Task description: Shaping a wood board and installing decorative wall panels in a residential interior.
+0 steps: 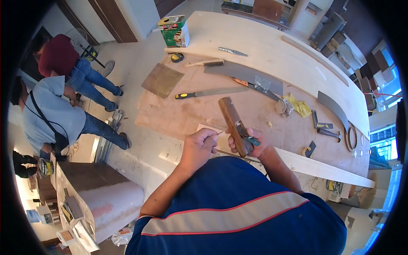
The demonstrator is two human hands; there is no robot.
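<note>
A brown wooden hand plane (pixel 231 121) is held tilted at the near edge of a table (pixel 159 114), in front of the wearer's chest; the right hand (pixel 257 144) grips it near its lower end, fingers wrapped around the body; the left hand (pixel 199 146), just left of the plane, pinches a thin pale stick (pixel 221 132) between thumb and fingertips.

The plane looks stiff and solid, probably moderately heavy for one hand; its worn wood may be a little smooth, so a full wrap around the middle of the body seems the safest hold, clear of any blade underneath, which is hidden; the stick looks very light and likely snaps easily, so a light pinch suits it.

Beyond the plane lies a file (pixel 212 93) with a black and yellow handle; farther off, beyond and to the left, stands a green and white can (pixel 174 32) with a colourful printed label; on the plane itself, no writing can be made out.
</note>
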